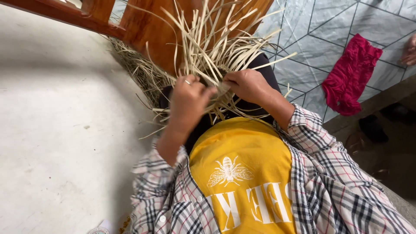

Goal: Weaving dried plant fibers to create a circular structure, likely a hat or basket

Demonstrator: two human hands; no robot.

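Note:
A bundle of pale flat straw strips (208, 39) lies on my lap and fans out upward. My left hand (187, 102), with a ring on one finger, is closed around strips at the bundle's lower middle. My right hand (249, 84) pinches strips right beside it, and the fingertips of both hands almost touch. The place where the strips cross is hidden under my fingers. My plaid sleeves and yellow shirt (242, 173) fill the lower part of the view.
A reddish wooden piece of furniture (143, 26) stands just behind the strips, with loose dry straw (138, 71) at its foot. A red cloth (351, 73) lies on the tiled floor at right. Another person's foot (409, 50) shows at the far right edge, and a dark sandal (373, 128) lies lower.

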